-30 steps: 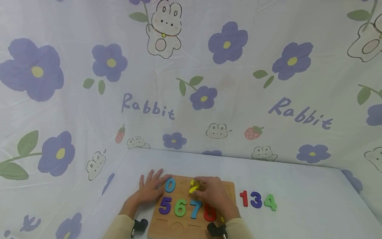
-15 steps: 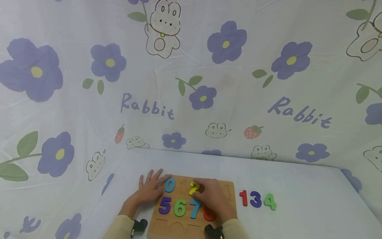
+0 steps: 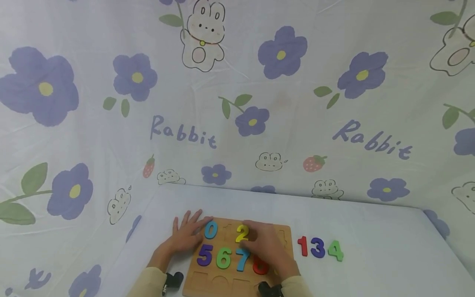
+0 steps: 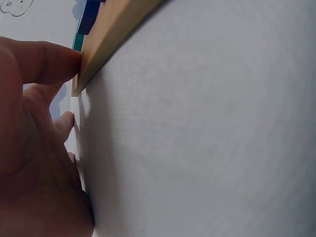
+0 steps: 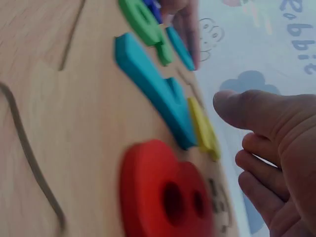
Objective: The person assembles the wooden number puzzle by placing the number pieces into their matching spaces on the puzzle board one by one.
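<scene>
A wooden number board [image 3: 204, 280] lies on the white table. My left hand [image 3: 185, 237] is spread at its upper left corner, next to the light blue 0 [image 3: 211, 230]; in the left wrist view the thumb [image 4: 54, 63] touches the board's side. The yellow 2 [image 3: 242, 233] sits in the top row. My right hand [image 3: 265, 243] is just right of it, holding nothing, and the right wrist view shows its thumb [image 5: 237, 106] apart from the number. Below are the purple 5 [image 3: 205, 255], green 6 [image 3: 224, 258], blue 7 [image 3: 243, 260] and red 8 [image 3: 260, 266], partly hidden by the right hand.
Right of the board, a red 1 [image 3: 303, 246], a purple 3 [image 3: 318, 248] and a green 4 [image 3: 335, 251] lie in a row on the table [image 3: 382, 247]. A rabbit-and-flower cloth [image 3: 289, 95] hangs behind. Shallow cutouts show along the board's near side.
The yellow 2 has turned slightly and now lies straighter in the top row. My right fingers have let go of it and moved a little right. The left hand stays put.
</scene>
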A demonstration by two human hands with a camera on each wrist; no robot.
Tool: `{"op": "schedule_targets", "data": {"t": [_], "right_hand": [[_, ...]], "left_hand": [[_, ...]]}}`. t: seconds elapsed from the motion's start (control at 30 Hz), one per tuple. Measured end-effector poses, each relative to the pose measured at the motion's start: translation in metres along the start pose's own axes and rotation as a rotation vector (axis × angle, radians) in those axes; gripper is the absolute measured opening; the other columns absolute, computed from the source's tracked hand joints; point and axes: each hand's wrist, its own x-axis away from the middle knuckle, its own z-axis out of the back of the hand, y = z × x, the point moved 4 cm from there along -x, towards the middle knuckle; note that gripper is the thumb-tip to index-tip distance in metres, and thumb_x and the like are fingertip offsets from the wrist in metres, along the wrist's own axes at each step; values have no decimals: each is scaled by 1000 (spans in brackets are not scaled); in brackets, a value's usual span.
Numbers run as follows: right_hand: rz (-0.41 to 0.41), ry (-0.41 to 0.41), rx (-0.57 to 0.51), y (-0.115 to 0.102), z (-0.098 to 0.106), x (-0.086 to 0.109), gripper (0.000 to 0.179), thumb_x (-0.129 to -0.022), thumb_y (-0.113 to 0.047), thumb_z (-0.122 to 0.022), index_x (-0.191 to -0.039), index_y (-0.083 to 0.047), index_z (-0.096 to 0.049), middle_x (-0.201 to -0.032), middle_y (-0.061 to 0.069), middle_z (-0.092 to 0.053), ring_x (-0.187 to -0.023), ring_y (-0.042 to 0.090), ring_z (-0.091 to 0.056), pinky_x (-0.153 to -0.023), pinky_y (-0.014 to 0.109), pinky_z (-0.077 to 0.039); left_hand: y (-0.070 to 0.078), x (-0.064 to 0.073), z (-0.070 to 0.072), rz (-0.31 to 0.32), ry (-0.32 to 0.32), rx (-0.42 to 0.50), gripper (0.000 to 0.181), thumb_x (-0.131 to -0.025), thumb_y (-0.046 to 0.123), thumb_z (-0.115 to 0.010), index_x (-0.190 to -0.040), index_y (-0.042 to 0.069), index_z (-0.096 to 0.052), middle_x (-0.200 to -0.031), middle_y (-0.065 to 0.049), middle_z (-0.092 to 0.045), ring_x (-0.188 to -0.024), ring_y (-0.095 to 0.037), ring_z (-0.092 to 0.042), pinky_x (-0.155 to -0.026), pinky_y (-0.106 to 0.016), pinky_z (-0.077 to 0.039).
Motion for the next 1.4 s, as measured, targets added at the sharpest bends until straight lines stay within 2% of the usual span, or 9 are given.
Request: {"op": "schedule_targets", "data": {"t": [0.17, 0.33, 0.43, 0.73, 0.93, 1.1, 1.3, 1.4], "right_hand": [[-65, -5, -14, -3, 19, 9, 56, -93, -32, -89, -146, -26, -72, -147, 2, -73, -143, 36, -64, -114, 63, -55], [-68, 5, -16, -2, 46, 20, 57, -91, -32, -91, -145, -25, -74, -146, 1, -74, -143, 36, -64, -114, 63, -54], [-53, 26, -12, 4, 61, 28, 56, -90, -32, -91, -143, -24, -75, -145, -1, -74, -142, 33, -66, -115, 60, -55], [-21, 86, 124, 34, 110, 57, 59, -89, -36, -92, -143, -22, -75, -142, 1, -76, -135, 33, -70, -109, 57, -60], [-59, 60, 178, 58, 140, 79, 60, -89, -32, -92, -145, -20, -73, -142, 6, -76, -134, 40, -70, -104, 59, -62], [-64, 44, 227, 77, 163, 96, 61, -89, -33, -92, -144, -19, -73, -141, 8, -76, -135, 44, -69, -105, 65, -59], [-69, 47, 278, 105, 183, 113, 64, -86, -33, -94, -144, -15, -73, -139, 11, -77, -132, 46, -70, -104, 70, -57], [-78, 51, 288, 119, 188, 119, 64, -85, -34, -94, -143, -14, -74, -138, 12, -77, -131, 46, -70, -103, 70, -57]], "left_hand": [[7, 5, 4, -15, 6, 17, 64, -100, 25, -57, -163, 33, -53, -183, -15, -23, -169, -53, 1, -126, -80, 15], [15, 11, 10, -51, 17, 69, 65, -97, 23, -58, -161, 31, -56, -181, -21, -26, -166, -58, 1, -123, -83, 18], [14, 10, 9, -56, 18, 72, 64, -97, 23, -58, -161, 31, -57, -180, -22, -27, -166, -59, 0, -122, -84, 18], [10, 8, 5, -48, 10, 55, 65, -98, 25, -57, -162, 33, -55, -181, -19, -26, -167, -56, 0, -124, -82, 18], [14, 9, 7, -40, 2, 50, 64, -99, 24, -56, -163, 32, -54, -181, -19, -26, -168, -55, 0, -125, -81, 18], [15, 10, 8, -47, 0, 58, 63, -100, 26, -55, -163, 32, -54, -181, -20, -25, -168, -56, 2, -124, -82, 19], [13, 9, 7, -71, 17, 52, 62, -100, 27, -55, -162, 32, -55, -180, -22, -26, -166, -59, 0, -121, -85, 18], [12, 8, 7, -55, 10, 37, 63, -100, 26, -55, -163, 32, -54, -181, -20, -25, -167, -58, 1, -123, -84, 18]]}}
